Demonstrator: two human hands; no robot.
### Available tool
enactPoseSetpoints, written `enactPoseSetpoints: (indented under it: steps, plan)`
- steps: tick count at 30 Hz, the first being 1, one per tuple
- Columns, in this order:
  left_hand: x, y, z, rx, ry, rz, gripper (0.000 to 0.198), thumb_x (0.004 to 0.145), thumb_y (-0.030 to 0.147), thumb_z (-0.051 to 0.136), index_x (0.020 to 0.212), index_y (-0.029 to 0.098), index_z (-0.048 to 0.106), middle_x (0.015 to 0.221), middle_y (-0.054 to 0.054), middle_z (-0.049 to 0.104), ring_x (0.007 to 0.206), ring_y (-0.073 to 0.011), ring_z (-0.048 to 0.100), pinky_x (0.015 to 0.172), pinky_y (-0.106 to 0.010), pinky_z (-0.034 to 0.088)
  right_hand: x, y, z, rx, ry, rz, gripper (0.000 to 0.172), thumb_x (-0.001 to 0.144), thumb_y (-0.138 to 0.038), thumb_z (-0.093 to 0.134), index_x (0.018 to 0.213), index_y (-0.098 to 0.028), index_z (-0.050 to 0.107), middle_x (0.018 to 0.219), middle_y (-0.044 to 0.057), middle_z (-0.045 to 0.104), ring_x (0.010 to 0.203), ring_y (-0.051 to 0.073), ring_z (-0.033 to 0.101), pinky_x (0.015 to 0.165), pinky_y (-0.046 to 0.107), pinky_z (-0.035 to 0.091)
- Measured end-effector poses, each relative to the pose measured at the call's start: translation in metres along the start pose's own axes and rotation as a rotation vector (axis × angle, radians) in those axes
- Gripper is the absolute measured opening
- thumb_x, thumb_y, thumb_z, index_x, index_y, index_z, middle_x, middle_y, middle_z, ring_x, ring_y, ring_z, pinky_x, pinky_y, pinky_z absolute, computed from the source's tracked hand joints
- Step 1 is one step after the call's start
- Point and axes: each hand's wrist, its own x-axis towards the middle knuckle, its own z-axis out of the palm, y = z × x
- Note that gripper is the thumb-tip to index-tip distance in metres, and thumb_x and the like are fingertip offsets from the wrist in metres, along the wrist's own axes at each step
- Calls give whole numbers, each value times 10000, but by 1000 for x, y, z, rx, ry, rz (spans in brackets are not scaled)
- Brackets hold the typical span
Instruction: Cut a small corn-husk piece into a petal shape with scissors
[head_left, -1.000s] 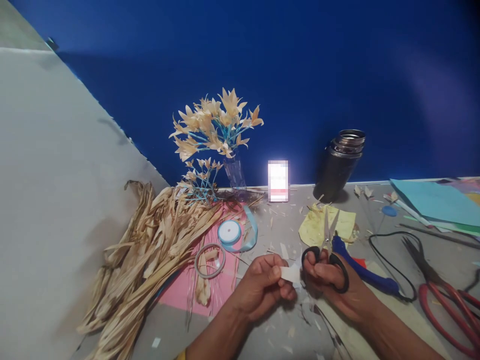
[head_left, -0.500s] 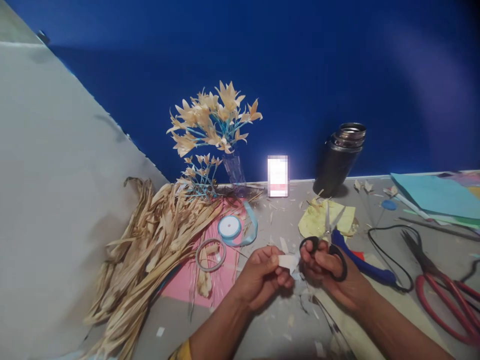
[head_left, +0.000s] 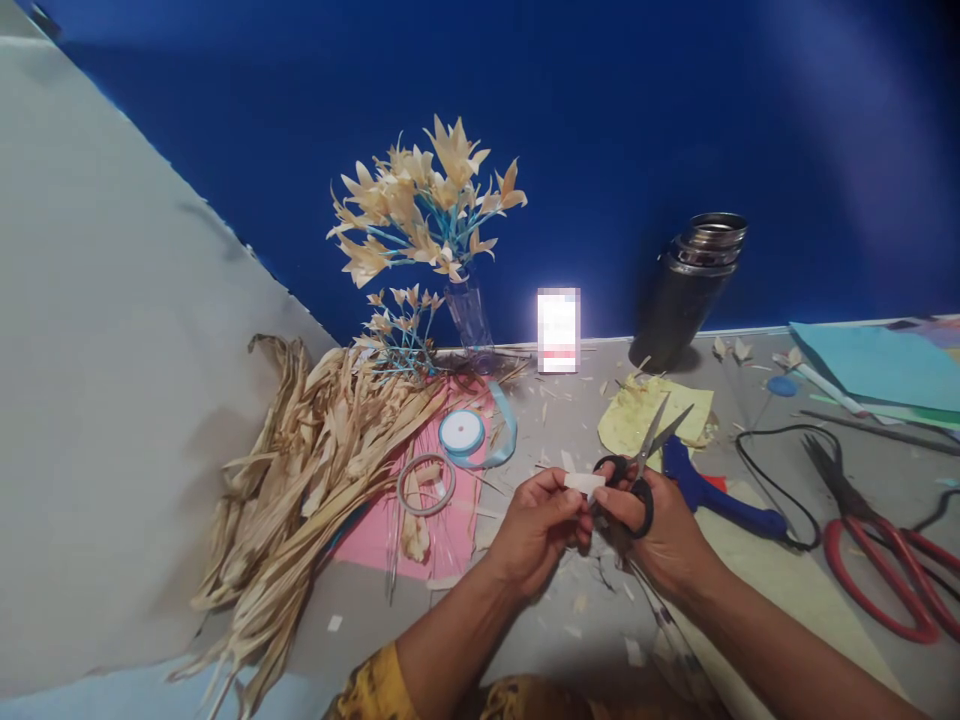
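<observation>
Grey worktop (head_left: 559, 425), blue wall behind. Dried husks (head_left: 315, 460) lie heaped and uncut well left of the hands, with finished husk flowers (head_left: 424, 215) beyond. Left hand (head_left: 536, 525) pinches a pale strip (head_left: 583, 483) between both hands. Right hand (head_left: 664, 535) grips the black scissors (head_left: 637, 470), blades parted, strip apparently uncut.

The right hand (head_left: 660, 532) tipped the scissors (head_left: 643, 456) so their blades leaned rightward and spread wider, while the left hand (head_left: 536, 525) brought the paper scrap (head_left: 583, 482) closer.
</observation>
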Motion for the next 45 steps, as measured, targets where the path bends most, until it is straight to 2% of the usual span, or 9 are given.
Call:
enactPoseSetpoints:
  steps: [3, 5, 8, 12, 16, 24, 29, 38, 45]
  plan:
    - [1, -1, 0, -37, 63, 29, 328, 668, 279, 859, 808, 135, 601, 704, -5, 639, 602, -90, 572, 568, -212, 444, -1, 2, 0, -15, -31, 30, 346, 653, -383, 862, 802, -188, 618, 634, -13, 621, 560, 145, 552, 520, 254, 426]
    - [2, 4, -1, -61, 86, 62, 280, 674, 259, 829, 777, 129, 604, 709, -20, 650, 627, -103, 586, 587, -219, 452, -2, 0, -3, -101, -84, 59, 372, 696, -474, 835, 793, -186, 621, 616, -28, 577, 517, 114, 477, 475, 233, 358]
    - [3, 14, -4, -80, 118, 121, 238, 664, 244, 793, 730, 135, 593, 679, -24, 646, 624, -127, 597, 585, -239, 455, -3, -2, -11, -260, -266, 71, 502, 818, -678, 651, 803, -176, 635, 624, -15, 556, 491, 99, 381, 445, 238, 264]
    - [3, 26, -6, -111, 169, 209, 225, 655, 225, 784, 705, 142, 581, 659, -17, 642, 601, -130, 595, 589, -254, 452, -3, -1, -16, -427, -505, 18, 651, 851, -794, 489, 785, -163, 635, 697, 45, 625, 569, 127, 428, 517, 269, 302]
    - [1, 29, -5, -136, 182, 242, 217, 659, 211, 777, 719, 143, 580, 676, -15, 650, 604, -129, 607, 609, -259, 459, -3, 2, -14, -477, -615, 70, 695, 800, -852, 484, 742, -170, 598, 641, 46, 628, 545, 133, 434, 507, 270, 309]
    - [0, 29, -4, -133, 180, 263, 218, 644, 215, 778, 717, 144, 585, 672, -12, 667, 586, -127, 620, 606, -256, 472, -6, 2, -11, -471, -631, 148, 703, 730, -878, 544, 666, -178, 568, 557, 9, 576, 484, 111, 413, 471, 246, 278]
    - [-1, 27, -3, -139, 192, 264, 242, 630, 219, 799, 726, 152, 587, 656, -4, 666, 585, -124, 623, 605, -250, 477, -7, 0, -8, -490, -604, 147, 723, 683, -908, 549, 623, -188, 543, 522, 11, 554, 459, 109, 394, 450, 244, 263]
    - [-3, 28, -1, -138, 187, 257, 273, 620, 234, 829, 733, 157, 593, 664, 0, 664, 601, -122, 623, 619, -249, 489, -6, 1, -9, -531, -578, 139, 725, 674, -919, 538, 566, -203, 514, 483, 9, 523, 443, 113, 376, 426, 246, 243]
    - [-1, 26, -3, -140, 181, 263, 266, 628, 226, 819, 738, 160, 586, 665, 4, 660, 606, -126, 626, 625, -253, 489, -4, 8, -15, -501, -607, 132, 712, 717, -881, 552, 542, -191, 530, 465, -14, 478, 442, 100, 349, 442, 251, 213]
